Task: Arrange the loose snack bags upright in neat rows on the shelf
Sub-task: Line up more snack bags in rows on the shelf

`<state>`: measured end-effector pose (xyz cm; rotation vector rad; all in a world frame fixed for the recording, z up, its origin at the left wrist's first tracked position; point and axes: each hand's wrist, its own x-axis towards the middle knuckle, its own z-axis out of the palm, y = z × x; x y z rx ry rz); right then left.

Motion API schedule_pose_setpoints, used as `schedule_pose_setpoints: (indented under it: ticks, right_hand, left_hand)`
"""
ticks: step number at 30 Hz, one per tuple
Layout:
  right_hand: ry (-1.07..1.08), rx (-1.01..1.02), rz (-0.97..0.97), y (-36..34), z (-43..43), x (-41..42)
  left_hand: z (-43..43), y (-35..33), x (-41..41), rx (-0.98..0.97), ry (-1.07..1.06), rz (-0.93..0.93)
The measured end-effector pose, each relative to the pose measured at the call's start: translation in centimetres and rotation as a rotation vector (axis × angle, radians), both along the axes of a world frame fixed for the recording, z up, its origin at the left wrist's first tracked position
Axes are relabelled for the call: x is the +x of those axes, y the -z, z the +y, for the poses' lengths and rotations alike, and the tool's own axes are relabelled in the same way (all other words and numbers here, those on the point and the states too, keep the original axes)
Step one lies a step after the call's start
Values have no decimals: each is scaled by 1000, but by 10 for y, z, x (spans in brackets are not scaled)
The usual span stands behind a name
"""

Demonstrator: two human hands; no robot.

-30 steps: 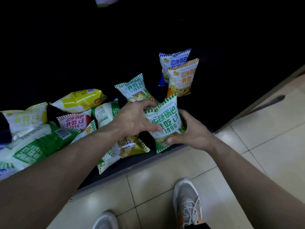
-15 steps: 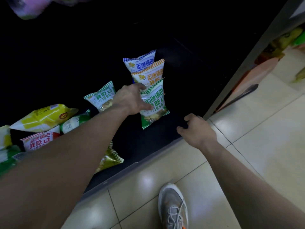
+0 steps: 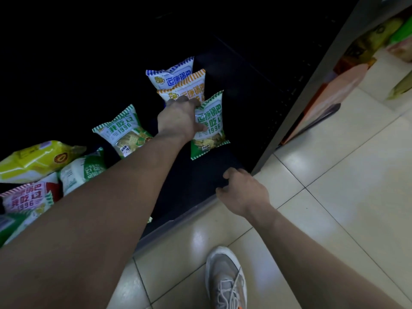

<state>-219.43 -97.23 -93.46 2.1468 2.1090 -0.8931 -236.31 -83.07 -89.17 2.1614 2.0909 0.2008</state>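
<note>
We have one short row begun at the right end of the dark shelf (image 3: 200,175): a blue bag (image 3: 171,78) at the back, an orange bag (image 3: 189,86) just in front of it, and a green bag (image 3: 210,123) at the front, all three upright and overlapping. Our left hand (image 3: 178,119) grasps that green bag at its upper left side, fingers wrapped around the edge, apparently seating it in line. Our right hand (image 3: 242,192) holds nothing, fingers loosely curled above the shelf's front lip. Most of the work is left, we judge: another green bag (image 3: 123,130) leans alone to the left, and a yellow bag (image 3: 38,159), a red bag (image 3: 24,197) and others lie jumbled at the left end.
</note>
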Motion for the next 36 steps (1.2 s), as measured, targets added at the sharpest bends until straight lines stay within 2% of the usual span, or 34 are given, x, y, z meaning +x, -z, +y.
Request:
schedule_pose_setpoints:
  ticks: [8,17,21,26,31,36]
  right_hand:
    - [-85,15,-70,-29,-7,-17]
    - [-252,128,-109,-109,-5,-68]
    - [-318,141,-88,-124,-1,-101]
    - [-368,85,-75,-103,15,-147]
    - [-380,66,-40,-63,58,-187]
    - [-276,28,-4,-22,108,-212]
  left_hand:
    - [-34,-28,-44,59,77,25]
    - [-160,-74,-174,-64,-27,194]
    - [-198,-79,-216,-99,-143,118]
    - [-210,-64,-249,-138,-249,-72]
    - [-196,-41,-267,-109,-261,-105]
    - [-183,-19,-264,-97,-278,-166]
